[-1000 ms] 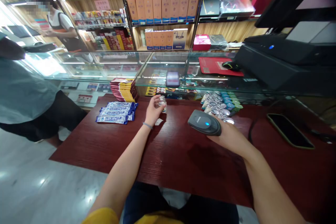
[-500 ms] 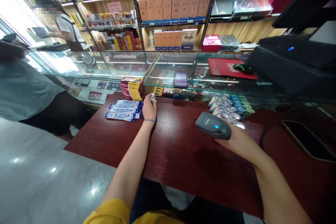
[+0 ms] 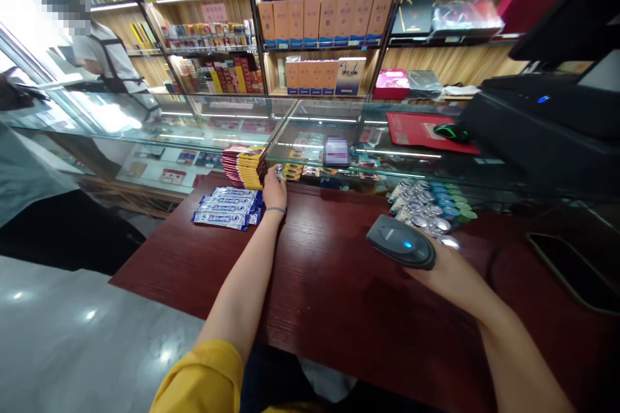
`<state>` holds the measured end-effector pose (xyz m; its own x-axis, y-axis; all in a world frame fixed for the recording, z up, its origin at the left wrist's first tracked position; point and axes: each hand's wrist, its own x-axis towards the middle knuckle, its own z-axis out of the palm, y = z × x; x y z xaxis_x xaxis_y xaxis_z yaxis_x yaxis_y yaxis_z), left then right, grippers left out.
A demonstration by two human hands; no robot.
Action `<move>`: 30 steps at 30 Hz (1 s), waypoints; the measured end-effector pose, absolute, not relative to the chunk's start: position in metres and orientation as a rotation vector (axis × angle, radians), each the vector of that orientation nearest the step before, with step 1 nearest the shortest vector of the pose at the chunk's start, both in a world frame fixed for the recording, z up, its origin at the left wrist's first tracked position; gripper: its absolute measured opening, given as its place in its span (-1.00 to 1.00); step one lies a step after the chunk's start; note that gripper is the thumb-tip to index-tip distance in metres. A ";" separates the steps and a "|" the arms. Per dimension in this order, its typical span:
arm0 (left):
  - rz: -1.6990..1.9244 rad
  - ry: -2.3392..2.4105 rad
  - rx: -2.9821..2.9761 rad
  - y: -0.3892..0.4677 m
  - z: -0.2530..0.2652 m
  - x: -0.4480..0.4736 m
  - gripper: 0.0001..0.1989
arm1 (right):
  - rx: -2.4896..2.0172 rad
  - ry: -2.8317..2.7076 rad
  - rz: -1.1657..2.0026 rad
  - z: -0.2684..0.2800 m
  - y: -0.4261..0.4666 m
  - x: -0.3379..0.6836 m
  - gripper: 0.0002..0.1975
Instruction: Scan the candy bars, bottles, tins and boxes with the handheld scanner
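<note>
Behind the glass counter [image 3: 310, 113], a shelf unit [image 3: 460, 55] carries a row of 8 orange-and-blue boxes [image 3: 327, 22], with 4 shorter boxes [image 3: 316, 77] and 1 white-and-blue box [image 3: 349, 76] on the shelf below. A pink sign [image 3: 214, 12] shows farther left (its writing is too small to read). On the glass, a black mouse [image 3: 451, 132] with a green glow sits on a red mat [image 3: 411, 131], near a black machine [image 3: 537, 126] with a blue light. A dark phone [image 3: 574, 271] lies at the right of the tabletop [image 3: 320, 264]. A person [image 3: 109, 58] in a white top stands beyond the counter, at left.
</note>
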<state>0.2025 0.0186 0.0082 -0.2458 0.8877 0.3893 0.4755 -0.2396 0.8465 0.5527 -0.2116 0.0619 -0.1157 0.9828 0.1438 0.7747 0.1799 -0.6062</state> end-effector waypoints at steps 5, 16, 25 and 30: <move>1.508 1.622 1.643 0.025 0.005 0.203 -0.49 | -1.655 -1.903 0.532 0.066 -0.211 0.550 -0.34; 1.450 1.682 1.850 0.023 0.001 0.204 -0.28 | -1.596 -1.833 0.549 0.070 -0.211 0.556 -0.38; 1.561 1.742 2.061 0.007 0.005 0.208 -0.37 | -1.573 -1.680 0.517 0.087 -0.213 0.566 -0.59; 1.656 1.611 2.157 -0.014 0.009 0.236 -0.44 | -1.605 -1.526 0.541 0.106 -0.222 0.577 -0.66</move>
<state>0.2357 -0.0144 0.0092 -0.0687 0.6854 0.7249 0.7055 -0.4803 0.5211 0.5765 -0.2220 0.1063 0.1671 0.9582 0.2322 0.5978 0.0888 -0.7967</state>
